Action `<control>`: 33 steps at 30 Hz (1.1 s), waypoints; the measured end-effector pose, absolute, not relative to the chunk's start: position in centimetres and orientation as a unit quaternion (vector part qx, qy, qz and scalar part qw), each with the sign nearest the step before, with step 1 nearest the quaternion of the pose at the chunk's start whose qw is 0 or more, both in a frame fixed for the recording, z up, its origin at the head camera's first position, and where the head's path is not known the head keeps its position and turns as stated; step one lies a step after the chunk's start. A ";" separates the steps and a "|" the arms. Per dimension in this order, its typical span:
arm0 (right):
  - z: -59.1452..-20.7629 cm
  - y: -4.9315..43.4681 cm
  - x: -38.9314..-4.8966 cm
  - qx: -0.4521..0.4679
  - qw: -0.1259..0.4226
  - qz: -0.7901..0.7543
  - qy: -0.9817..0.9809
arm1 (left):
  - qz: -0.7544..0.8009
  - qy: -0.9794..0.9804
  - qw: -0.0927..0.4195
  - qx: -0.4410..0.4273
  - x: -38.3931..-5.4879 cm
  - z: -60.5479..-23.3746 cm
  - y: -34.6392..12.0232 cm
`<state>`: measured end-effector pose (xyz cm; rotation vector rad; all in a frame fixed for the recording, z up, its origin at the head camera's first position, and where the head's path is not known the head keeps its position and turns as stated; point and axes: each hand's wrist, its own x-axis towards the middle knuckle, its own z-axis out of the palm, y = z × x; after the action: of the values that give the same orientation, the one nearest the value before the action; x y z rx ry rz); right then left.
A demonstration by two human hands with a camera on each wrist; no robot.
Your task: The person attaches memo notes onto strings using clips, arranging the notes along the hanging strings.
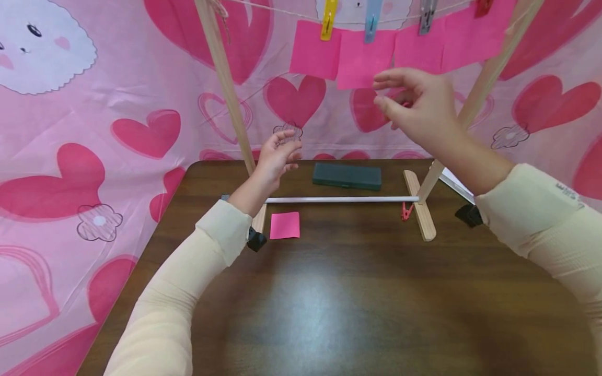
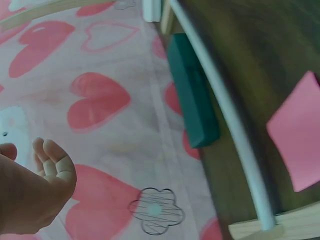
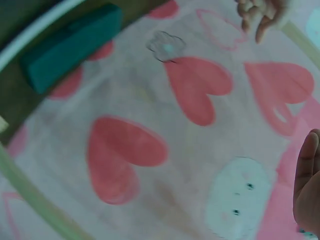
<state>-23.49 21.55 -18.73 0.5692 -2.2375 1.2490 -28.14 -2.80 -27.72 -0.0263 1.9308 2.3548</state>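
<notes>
Several pink paper squares (image 1: 367,58) hang side by side from a string (image 1: 291,11). A yellow clothespin (image 1: 329,21), a blue clothespin (image 1: 372,22), a grey clothespin (image 1: 427,16) and a red clothespin (image 1: 483,7) are clipped over them. My right hand (image 1: 425,107) is raised by the lower edges of the squares, fingers loosely bent, with nothing seen between them. Lower and to the left, my left hand (image 1: 277,156) hovers inside the left post, its fingers relaxed and holding nothing. Another pink paper square (image 1: 284,225) lies flat on the table.
Two wooden posts (image 1: 226,78) hold the string, joined low down by a white rod (image 1: 343,199). Behind the rod sits a dark green case (image 1: 347,175). A small red clothespin (image 1: 406,211) lies by the right wooden foot (image 1: 420,206). A heart-patterned cloth (image 1: 146,133) hangs behind.
</notes>
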 end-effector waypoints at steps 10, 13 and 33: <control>-27.3 25.2 -22.3 0.216 0.157 0.441 -0.857 | 0.577 0.807 0.042 0.122 -26.1 -31.9 -3.5; -29.8 26.1 -21.8 0.217 0.106 0.440 -0.865 | 0.467 0.860 0.035 0.203 -25.0 -33.2 -3.8; -38.8 31.9 -21.0 0.149 0.087 0.260 -0.950 | 0.174 0.962 0.082 0.197 -22.9 -38.7 -6.4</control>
<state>-21.00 31.89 -38.79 0.4432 -2.8304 0.7736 -22.86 -6.45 -38.72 0.5872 2.8731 0.5185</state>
